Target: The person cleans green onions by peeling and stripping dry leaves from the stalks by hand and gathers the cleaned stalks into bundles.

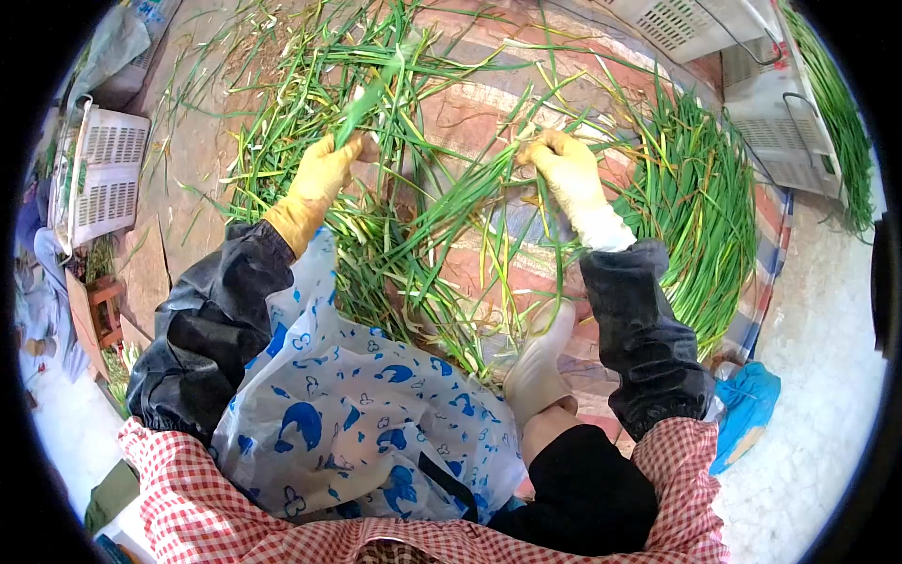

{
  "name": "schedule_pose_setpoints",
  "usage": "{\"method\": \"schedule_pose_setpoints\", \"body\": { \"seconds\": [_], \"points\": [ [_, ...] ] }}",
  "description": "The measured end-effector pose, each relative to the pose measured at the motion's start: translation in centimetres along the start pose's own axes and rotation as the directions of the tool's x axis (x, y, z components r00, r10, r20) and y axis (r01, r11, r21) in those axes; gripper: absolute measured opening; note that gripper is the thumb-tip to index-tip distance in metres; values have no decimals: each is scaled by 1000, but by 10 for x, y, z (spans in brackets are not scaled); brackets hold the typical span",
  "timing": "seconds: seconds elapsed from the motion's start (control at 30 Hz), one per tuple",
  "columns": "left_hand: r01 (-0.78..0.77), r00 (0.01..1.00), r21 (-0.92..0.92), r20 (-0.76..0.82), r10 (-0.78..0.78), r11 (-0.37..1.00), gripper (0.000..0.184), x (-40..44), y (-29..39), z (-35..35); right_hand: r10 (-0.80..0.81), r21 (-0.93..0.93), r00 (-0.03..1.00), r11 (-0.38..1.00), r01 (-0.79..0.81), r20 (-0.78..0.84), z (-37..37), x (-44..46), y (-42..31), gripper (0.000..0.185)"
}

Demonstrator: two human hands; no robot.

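Observation:
Yellow gloves cover both hands. My left hand [321,180] is closed around some green chive leaves [360,111], which stick up from the fingers and are blurred. To its right, my right hand [564,169] pinches the end of a bunch of chives [470,186] whose long leaves trail down to the left. Below and around the hands lies a loose heap of chives [362,258], mixed with yellowed leaves and pale stalks. A thicker, neater pile of green chives [700,202] rests right of my right hand.
A striped sheet [479,103] lies under the chives. White plastic crates stand at the left [108,169] and upper right [780,122], with more chives [832,113] beside the latter. A white boot [543,362] and a patterned plastic apron [366,414] are close below. A blue bag [749,404] sits at right.

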State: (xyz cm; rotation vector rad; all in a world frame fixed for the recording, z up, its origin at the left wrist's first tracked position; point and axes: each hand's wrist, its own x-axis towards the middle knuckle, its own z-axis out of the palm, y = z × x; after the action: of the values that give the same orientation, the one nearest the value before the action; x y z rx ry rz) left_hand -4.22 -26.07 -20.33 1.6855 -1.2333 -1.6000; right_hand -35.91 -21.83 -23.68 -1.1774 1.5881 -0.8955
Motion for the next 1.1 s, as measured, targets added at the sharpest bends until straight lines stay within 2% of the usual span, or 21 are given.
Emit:
{"method": "schedule_pose_setpoints", "body": {
  "seconds": [0.03,0.07,0.1,0.13,0.2,0.23,0.33,0.4,0.47,0.6,0.67,0.73,0.8,0.83,0.87,0.9,0.93,0.97,1.0,1.07,1.1],
  "points": [
    [41,999,-154,20,-38,987,20,-7,12,10,-17,28,998,999,15,65,4,-1,-6,21],
    [29,980,-18,199,-25,999,22,-17,29,16,-36,60,991,998,29,129,10,-3,-12,21],
    [-53,962,91,271,27,994,26,-24,30,31,-51,212,989,977,20,138,19,-6,-19,22],
    [-146,935,192,347,72,971,31,-30,33,48,-55,215,989,976,24,140,25,-9,-29,22],
    [-211,951,145,260,168,967,45,-40,21,77,9,332,962,938,-103,273,28,-19,-54,24],
    [-215,943,-30,254,215,976,33,-36,10,87,172,333,922,896,-292,347,28,-28,-71,24],
    [-151,971,-165,162,178,975,32,-32,8,98,102,436,912,853,-286,398,33,-40,-84,24],
    [-150,952,-188,239,193,971,32,-32,14,92,-34,433,908,886,-165,417,17,-35,-73,23],
    [45,899,-232,433,61,972,37,-37,36,83,63,740,852,464,-486,520,1,-20,-60,20],
    [138,866,-195,500,-23,971,27,-30,53,73,110,863,935,363,-352,336,-6,-21,-67,15],
    [159,852,-74,513,-99,984,25,-24,55,63,79,853,936,391,-346,343,-18,-16,-62,16],
    [83,840,-73,542,-31,994,26,-23,50,51,6,884,923,286,-369,384,-45,-3,-51,18],
    [226,842,-74,517,-156,971,31,-22,37,29,9,907,945,275,-318,328,-84,17,-34,19],
    [240,840,-90,519,-160,967,37,-26,32,23,171,608,973,759,-232,157,-92,25,-27,22],
    [241,839,-86,519,-163,967,37,-31,32,21,205,75,975,977,-199,-80,-101,35,-15,26],
    [326,812,-134,548,-204,936,38,-34,33,19,-26,-468,966,878,-100,-257,-108,55,46,41],
    [408,780,-181,578,-239,895,39,-37,36,18,-232,-739,950,674,1,-210,-92,35,34,51],
    [418,792,-141,541,-284,897,40,-39,39,21,-32,-379,990,925,-23,-139,-69,19,11,52],
    [422,789,-144,545,-285,895,40,-37,34,23,123,44,992,991,-124,15,-43,6,-8,54],
    [468,719,-135,632,-288,873,40,-29,19,27,-48,332,975,943,-28,219,4,-8,-15,56],
    [483,696,-141,660,-282,864,42,-27,13,31,-70,372,952,927,-48,297,24,-16,-27,51]
  ]
}}
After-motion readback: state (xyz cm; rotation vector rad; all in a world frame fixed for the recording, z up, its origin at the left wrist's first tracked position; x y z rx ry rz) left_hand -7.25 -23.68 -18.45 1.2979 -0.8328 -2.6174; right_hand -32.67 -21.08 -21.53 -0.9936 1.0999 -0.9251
